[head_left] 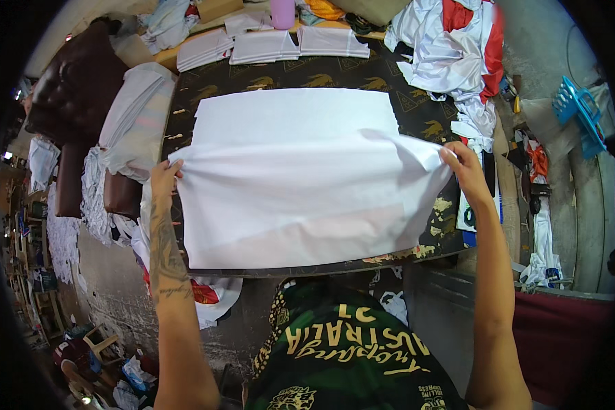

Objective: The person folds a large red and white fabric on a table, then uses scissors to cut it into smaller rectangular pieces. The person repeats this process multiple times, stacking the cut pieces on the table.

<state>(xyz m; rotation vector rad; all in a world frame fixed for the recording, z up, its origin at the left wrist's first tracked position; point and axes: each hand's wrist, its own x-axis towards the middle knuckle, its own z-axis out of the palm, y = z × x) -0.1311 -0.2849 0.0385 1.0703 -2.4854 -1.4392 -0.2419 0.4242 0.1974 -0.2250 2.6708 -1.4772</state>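
Observation:
A wide piece of white fabric [301, 198] is stretched between my two hands over a dark patterned table. At its left corner my left hand [165, 176] pinches the edge between thumb and fingers. My right hand [463, 164] grips the opposite corner, pulling a few creases toward it. Beneath and beyond the held fabric lies more flat white fabric [294, 113], its far edge straight; whether the two are one piece is hidden. The near part of the held piece hangs down to the table's front edge, and a faint pinkish patch shows through it.
Folded white fabric stacks [263, 48] line the table's [253, 80] far edge beside a pink container [282, 14]. White and red cloth [451, 61] is heaped at the far right. A brown padded chair [75, 82] and bagged fabric [135, 116] stand left. A blue plastic basket [579, 113] is at right.

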